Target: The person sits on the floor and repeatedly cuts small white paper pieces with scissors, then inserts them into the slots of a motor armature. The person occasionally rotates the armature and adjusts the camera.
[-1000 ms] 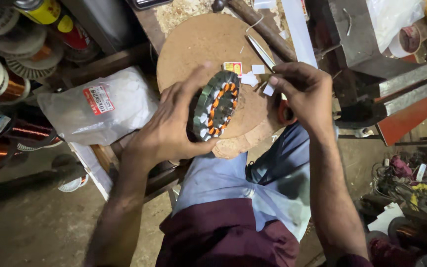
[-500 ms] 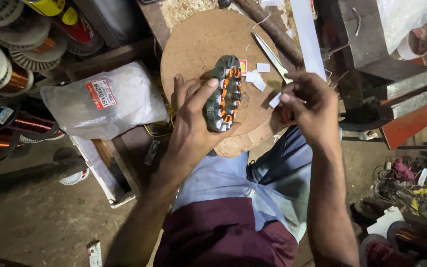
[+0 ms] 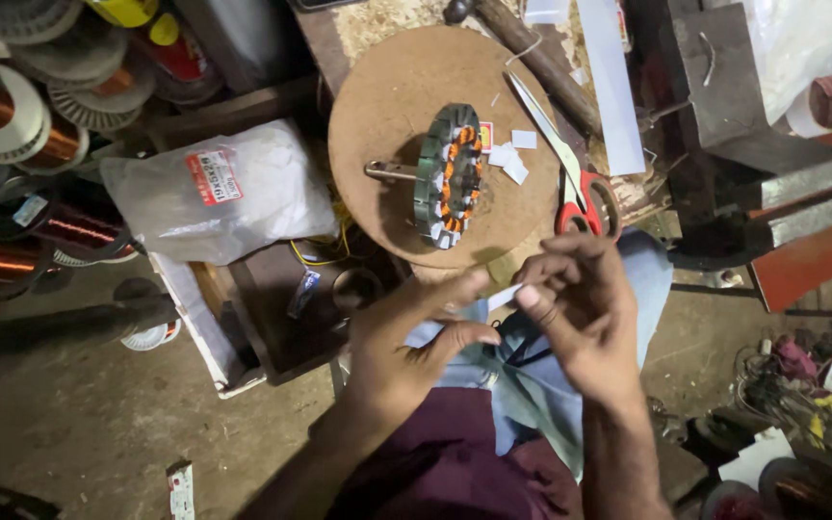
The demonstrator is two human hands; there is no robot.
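Both hands are close together over the lap, working one small white paper slip [image 3: 501, 297]. The left hand [image 3: 416, 347] has its thumb tip up against the near-left end of the slip, with the other fingers curled loosely underneath. The right hand [image 3: 580, 308] pinches the slip's right end between thumb and forefinger, rest of the fingers bunched up tight.

Just beyond the hands sits the round brown wooden board [image 3: 406, 106], and standing on edge on it is the motor stator [image 3: 447, 175] (grey laminated ring with orange copper windings and white paper bits in some slots). A short metal shaft sticks out of it to the left. A few more cut white paper pieces [image 3: 510, 159] lie just right of the stator on the board.

Red-handled scissors [image 3: 570, 173] rest at the board's right edge, blades pointing far. A long white strip [image 3: 613, 87] lies further right. Off to the left there's a white plastic bag [image 3: 214, 193] with a red label, and copper wire spools [image 3: 12, 106] stacked at far left.
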